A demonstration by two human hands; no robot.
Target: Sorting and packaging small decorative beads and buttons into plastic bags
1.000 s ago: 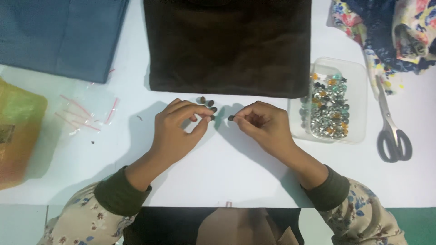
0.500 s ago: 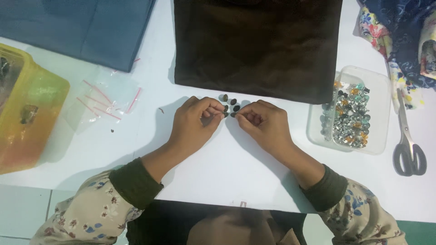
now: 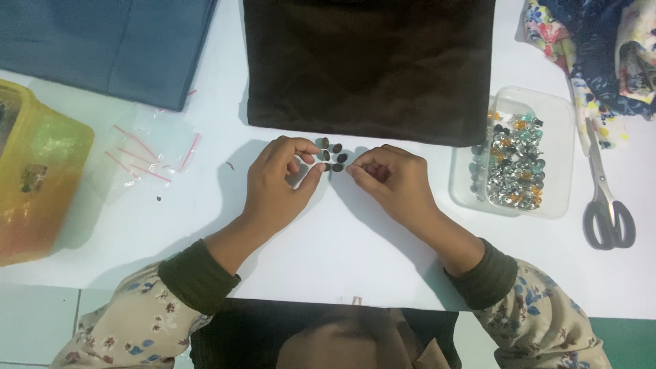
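While a small cluster of dark beads already lies on the white worktop below the brown cloth, both hands — left hand, right hand — pinch loosely beside it; whether either grips a bead, I cannot tell — the bead tray looks mostly full.

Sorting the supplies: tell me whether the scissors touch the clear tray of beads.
Apart. The head view shows a strip of bare white table between the scissors and the right wall of the clear tray.
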